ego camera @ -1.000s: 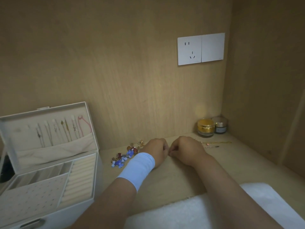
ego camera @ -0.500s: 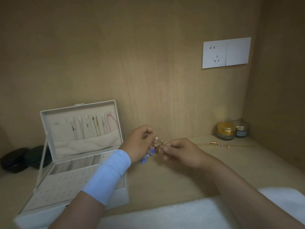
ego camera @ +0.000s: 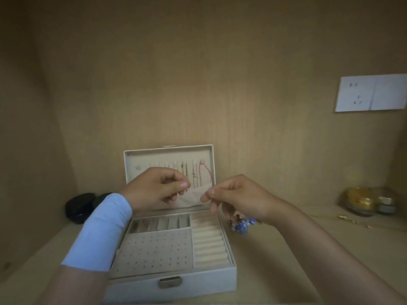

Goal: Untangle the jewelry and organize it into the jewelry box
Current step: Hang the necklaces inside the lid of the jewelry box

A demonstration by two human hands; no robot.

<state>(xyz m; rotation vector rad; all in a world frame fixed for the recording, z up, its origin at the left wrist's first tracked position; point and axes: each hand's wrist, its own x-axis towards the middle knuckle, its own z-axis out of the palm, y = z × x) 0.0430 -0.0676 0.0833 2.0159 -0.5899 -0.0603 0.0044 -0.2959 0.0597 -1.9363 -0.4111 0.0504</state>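
The white jewelry box (ego camera: 204, 282) stands open in the middle of the shelf. Several thin necklaces (ego camera: 198, 176) hang inside its upright lid. My left hand (ego camera: 154, 190) and my right hand (ego camera: 237, 199) hover in front of the lid, a little apart. On each hand the thumb and forefinger pinch together, as if on a fine piece too thin to make out. A blue beaded tangle (ego camera: 243, 225) shows just under my right hand beside the box. Whether it hangs or lies on the shelf I cannot tell.
A gold chain (ego camera: 350, 220) lies on the shelf to the right, near a gold jar (ego camera: 360, 200) and a small dark jar (ego camera: 386, 206) in the corner. Two black cases (ego camera: 79, 208) sit left of the box. A wall socket (ego camera: 370, 93) is at upper right.
Both hands rose off the shelf and moved left, in front of the box lid. They have drawn slightly apart. My view swung left, so the box is now central.
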